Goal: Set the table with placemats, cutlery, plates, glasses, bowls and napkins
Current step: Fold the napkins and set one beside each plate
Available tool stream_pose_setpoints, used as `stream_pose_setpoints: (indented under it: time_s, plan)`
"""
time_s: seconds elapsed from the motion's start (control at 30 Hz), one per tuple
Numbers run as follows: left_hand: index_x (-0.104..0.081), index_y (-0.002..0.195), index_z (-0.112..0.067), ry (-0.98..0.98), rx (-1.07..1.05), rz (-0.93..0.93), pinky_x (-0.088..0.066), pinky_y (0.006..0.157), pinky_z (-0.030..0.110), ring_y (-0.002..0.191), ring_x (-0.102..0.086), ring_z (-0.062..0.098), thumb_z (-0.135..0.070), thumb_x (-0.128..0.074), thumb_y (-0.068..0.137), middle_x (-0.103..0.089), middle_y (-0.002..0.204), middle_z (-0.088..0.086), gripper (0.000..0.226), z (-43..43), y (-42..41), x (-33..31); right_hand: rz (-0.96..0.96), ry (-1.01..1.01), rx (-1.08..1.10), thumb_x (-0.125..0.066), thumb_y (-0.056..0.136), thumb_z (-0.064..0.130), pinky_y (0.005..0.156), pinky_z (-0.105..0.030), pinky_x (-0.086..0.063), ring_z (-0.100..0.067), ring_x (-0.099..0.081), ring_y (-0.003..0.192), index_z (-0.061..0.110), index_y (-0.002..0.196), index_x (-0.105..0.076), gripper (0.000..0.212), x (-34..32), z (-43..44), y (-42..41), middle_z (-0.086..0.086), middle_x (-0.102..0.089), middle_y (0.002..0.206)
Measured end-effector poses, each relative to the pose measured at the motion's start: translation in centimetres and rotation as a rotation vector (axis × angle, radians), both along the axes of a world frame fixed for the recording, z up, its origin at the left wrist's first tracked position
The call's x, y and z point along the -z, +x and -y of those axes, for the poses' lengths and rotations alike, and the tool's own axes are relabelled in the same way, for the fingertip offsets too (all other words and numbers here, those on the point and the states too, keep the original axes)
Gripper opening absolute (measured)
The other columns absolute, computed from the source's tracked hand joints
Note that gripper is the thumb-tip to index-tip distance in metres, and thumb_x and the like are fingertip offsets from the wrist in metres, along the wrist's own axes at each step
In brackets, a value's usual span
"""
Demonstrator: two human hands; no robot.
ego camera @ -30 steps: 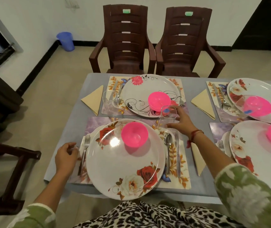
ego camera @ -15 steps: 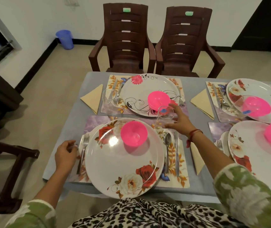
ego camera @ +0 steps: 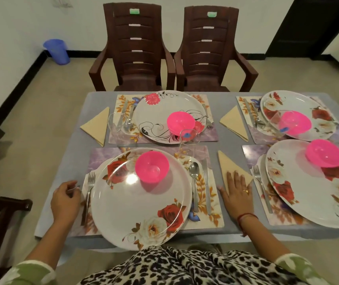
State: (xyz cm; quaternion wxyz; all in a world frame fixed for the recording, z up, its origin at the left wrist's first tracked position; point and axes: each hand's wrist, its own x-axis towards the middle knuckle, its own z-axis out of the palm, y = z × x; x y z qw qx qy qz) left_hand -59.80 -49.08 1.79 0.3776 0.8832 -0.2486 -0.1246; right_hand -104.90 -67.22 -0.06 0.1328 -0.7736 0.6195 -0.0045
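Note:
The near-left setting has a floral placemat, a rose plate with a pink bowl, a fork on the left, and a spoon and knife on the right. A clear glass stands at the mat's far right corner. My left hand rests with curled fingers at the mat's left edge, beside the fork. My right hand lies flat, fingers apart, on a beige folded napkin right of the mat.
Three other settings with plates, pink bowls, cutlery and glasses fill the grey table; beige napkins lie beside the far ones. Two brown chairs stand across the table. A dark chair is at my left, and a blue bin stands by the wall.
My right hand let go of the glass at the mat's far right corner and came back to lie flat on the napkin. My left hand stayed at the mat's left edge.

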Motion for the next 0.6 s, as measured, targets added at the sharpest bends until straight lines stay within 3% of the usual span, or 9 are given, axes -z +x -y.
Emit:
stream_pose_setpoints:
  time_s: [0.07,0.23,0.33,0.6]
  plan:
    - [-0.06,0.117,-0.008,-0.007,-0.006,-0.011,-0.045,0.089,0.043,0.101,-0.059,0.033,-0.008,-0.056,0.09,-0.061,0.115,0.018,0.028,0.0,-0.1,-0.1,-0.027,0.0,0.022,0.015,0.077,0.07,0.114,-0.046,0.008,-0.027,0.004,0.145,0.023,0.147,0.009,0.085,0.0,0.3,1.0,-0.006,0.005,0.158]
    - [-0.06,0.117,-0.007,-0.015,0.012,-0.014,-0.045,0.087,0.043,0.099,-0.06,0.033,-0.008,-0.057,0.09,-0.063,0.114,0.018,0.027,-0.5,-0.1,0.0,-0.044,0.035,0.137,-0.005,0.096,0.054,0.116,-0.05,0.004,-0.026,0.006,0.145,0.022,0.149,0.006,0.064,-0.7,0.6,3.6,-0.007,0.007,0.158]
    - [-0.061,0.116,-0.007,-0.003,0.013,-0.012,-0.046,0.087,0.043,0.099,-0.06,0.033,-0.009,-0.057,0.091,-0.063,0.114,0.017,0.026,-0.6,-0.1,-0.1,-0.044,0.049,0.13,-0.012,0.097,0.051,0.116,-0.051,0.004,-0.026,0.007,0.145,0.023,0.149,0.006,0.062,-0.9,0.5,3.6,-0.006,0.008,0.158]
    - [-0.06,0.116,-0.008,0.02,0.021,-0.031,-0.047,0.087,0.043,0.099,-0.059,0.031,-0.011,-0.057,0.091,-0.061,0.114,0.017,0.026,-0.4,-0.5,-0.5,-0.082,0.055,-0.014,0.014,0.075,0.065,0.115,-0.048,0.005,-0.027,0.006,0.145,0.028,0.148,0.01,0.082,-0.4,1.3,1.0,-0.004,0.007,0.158]
